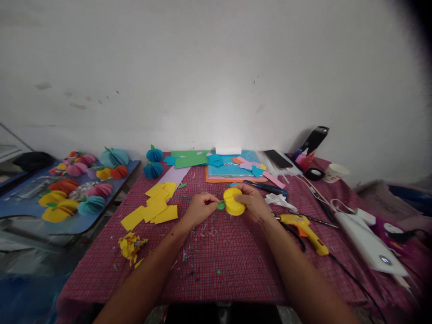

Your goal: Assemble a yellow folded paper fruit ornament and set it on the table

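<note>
Just above the middle of the checked tablecloth, my right hand (254, 202) grips a round yellow paper ornament (232, 203) made of folded discs. A small green paper leaf (221, 205) shows at the ornament's left side. My left hand (202, 208) pinches at this leaf with thumb and finger, its other fingers curled. Yellow paper pieces (155, 207) lie in a loose pile left of my left hand. To the right of my right hand rests a yellow hot glue gun (300, 227) with an orange trigger.
Finished paper ornaments (60, 209) cover a blue side table at left. Crumpled yellow scraps (131, 246) lie front left. Coloured sheets (232, 168) and a blue-handled cutter (266, 186) lie behind my hands. A phone (278, 159), black bottle (315, 139), paper cup (335, 172) and white power bank (371, 243) occupy the right.
</note>
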`<action>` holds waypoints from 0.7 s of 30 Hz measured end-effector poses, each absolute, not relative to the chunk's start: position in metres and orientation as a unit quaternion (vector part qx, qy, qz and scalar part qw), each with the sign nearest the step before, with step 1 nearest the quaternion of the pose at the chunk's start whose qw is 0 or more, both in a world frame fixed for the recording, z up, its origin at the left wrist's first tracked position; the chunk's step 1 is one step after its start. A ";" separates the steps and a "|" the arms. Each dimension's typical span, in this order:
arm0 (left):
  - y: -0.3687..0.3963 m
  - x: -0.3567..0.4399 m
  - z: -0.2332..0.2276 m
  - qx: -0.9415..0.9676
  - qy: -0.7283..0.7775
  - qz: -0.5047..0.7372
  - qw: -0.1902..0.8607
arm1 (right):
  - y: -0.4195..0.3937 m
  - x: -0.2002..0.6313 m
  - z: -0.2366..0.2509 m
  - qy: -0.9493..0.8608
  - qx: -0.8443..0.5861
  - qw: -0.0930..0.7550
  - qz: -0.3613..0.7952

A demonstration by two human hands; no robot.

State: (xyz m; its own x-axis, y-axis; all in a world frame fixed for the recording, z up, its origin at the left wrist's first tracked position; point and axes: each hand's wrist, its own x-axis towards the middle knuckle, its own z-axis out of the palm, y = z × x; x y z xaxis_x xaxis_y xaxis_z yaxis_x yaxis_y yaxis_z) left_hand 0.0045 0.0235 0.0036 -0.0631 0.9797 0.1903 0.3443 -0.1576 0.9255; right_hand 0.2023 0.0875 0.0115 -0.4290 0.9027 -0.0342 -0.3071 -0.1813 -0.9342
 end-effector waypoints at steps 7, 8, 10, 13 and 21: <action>0.023 0.006 0.005 0.585 0.554 0.476 0.352 | 0.087 0.203 0.014 -0.473 -0.318 0.429 0.701; 0.023 0.006 0.005 0.584 0.553 0.477 0.354 | 0.087 0.203 0.014 -0.474 -0.316 0.430 0.700; 0.022 0.007 0.006 0.579 0.551 0.476 0.366 | 0.087 0.203 0.015 -0.475 -0.312 0.432 0.700; 0.022 0.008 0.004 0.558 0.549 0.475 0.402 | 0.088 0.204 0.015 -0.469 -0.316 0.432 0.702; 0.028 0.001 -0.009 0.543 0.546 0.494 0.404 | 0.088 0.206 0.015 -0.466 -0.318 0.442 0.698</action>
